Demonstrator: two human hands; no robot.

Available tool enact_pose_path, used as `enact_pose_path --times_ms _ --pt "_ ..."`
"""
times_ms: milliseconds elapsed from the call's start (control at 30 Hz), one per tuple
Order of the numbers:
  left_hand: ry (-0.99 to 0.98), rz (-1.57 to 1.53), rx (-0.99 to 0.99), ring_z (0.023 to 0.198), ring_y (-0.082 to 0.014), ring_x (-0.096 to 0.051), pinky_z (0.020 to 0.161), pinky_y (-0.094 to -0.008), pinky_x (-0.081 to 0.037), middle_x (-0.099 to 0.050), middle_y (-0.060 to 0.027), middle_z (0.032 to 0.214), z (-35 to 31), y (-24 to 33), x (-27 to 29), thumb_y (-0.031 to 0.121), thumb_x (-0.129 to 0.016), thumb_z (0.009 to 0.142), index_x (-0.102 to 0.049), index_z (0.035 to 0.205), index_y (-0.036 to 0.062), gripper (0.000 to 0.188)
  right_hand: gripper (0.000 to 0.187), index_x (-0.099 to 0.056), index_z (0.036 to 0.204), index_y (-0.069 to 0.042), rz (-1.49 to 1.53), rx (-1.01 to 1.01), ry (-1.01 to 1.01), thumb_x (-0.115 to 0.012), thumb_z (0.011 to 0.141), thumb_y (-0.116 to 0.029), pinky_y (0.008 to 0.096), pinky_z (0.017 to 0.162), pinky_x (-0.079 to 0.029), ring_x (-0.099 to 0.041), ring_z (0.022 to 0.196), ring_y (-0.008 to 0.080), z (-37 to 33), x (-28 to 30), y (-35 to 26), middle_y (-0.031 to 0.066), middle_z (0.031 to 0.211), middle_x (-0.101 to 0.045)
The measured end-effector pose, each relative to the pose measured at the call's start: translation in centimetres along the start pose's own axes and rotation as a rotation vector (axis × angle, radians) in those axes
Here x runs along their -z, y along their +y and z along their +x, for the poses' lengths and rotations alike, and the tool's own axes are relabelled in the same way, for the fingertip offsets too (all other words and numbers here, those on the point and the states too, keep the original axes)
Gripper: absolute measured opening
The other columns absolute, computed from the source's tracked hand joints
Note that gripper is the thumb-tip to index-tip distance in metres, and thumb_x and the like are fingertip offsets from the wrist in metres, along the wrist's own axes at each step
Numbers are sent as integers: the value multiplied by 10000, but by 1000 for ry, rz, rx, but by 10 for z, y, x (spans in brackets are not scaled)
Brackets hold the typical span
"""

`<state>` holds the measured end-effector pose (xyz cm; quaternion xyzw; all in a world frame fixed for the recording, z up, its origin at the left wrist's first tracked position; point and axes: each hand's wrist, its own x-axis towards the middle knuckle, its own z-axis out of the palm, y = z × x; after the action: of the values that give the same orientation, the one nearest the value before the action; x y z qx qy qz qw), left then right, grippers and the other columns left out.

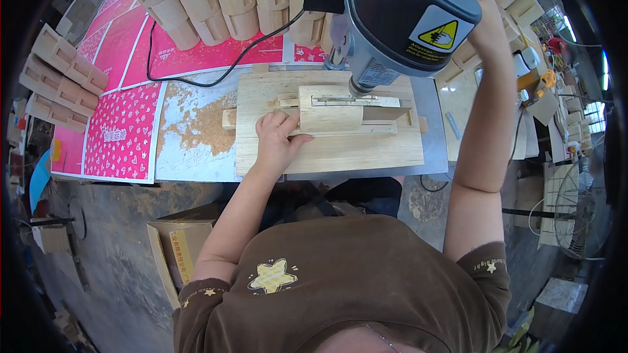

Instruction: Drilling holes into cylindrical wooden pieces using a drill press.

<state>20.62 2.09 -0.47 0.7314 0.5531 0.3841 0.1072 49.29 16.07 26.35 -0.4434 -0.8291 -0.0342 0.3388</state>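
Observation:
A pale wooden block (330, 116) with a slot and a flat strip along its top lies on a wooden base board (353, 155). My left hand (280, 136) is closed on the block's left end, its thumb along the near side. Over the block stands a drill press (399, 13) with a dark cover, its chuck (358, 87) just above the strip; a bit cannot be made out. My right hand (485, 19) reaches up to the right side of the machine's head. Its fingers are hidden behind the cover, so its grip does not show.
Stacked wooden pieces (216, 0) stand at the back, with more (62, 82) at the far left. Sawdust (203, 121) covers metal left of the board. A black cable (226, 78) crosses pink sheets (124, 137). A cardboard box (173, 242) sits below; a fan (569, 216) stands right.

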Motion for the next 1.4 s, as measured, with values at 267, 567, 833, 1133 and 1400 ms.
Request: enact_pose_path --times_ms 267,567,833,1133,1400 --pt "-5 5 27 865 -223 -489 837 -400 -316 -497 -22 804 -3 1 3 227 -787 594 -629 1111 115 552 208 -620 805 38 95 -224 199 -529 912 -116 261 503 -346 -460 528 141 -113 -14 -96 81 587 -490" --pt "17 -1 14 859 -220 -488 812 -390 -314 -500 -19 804 -3 2 3 221 -788 592 -626 1119 115 561 195 -600 947 46 205 -20 380 -447 921 -71 252 522 -356 -460 560 136 -177 -123 -54 68 665 -506" --pt "-13 47 17 851 -220 -490 809 -387 -313 -496 -22 796 -3 4 2 234 -783 599 -618 1129 121 567 152 -565 770 34 160 -78 455 -509 889 -43 238 507 -324 -417 541 101 -111 -33 -81 45 639 -502" --pt "-35 8 -29 854 -217 -503 812 -389 -305 -520 -22 814 10 26 -27 243 -782 609 -630 1113 127 539 271 -645 871 6 183 -158 353 -522 898 -235 251 636 -385 -504 681 133 -21 -26 -28 80 722 -569" --pt "-16 26 -13 819 -210 -498 798 -385 -304 -504 -14 788 7 23 -22 247 -781 615 -639 1102 131 520 135 -615 778 43 359 -220 302 -545 856 -42 254 501 -349 -476 528 128 -142 -41 -90 74 593 -519"
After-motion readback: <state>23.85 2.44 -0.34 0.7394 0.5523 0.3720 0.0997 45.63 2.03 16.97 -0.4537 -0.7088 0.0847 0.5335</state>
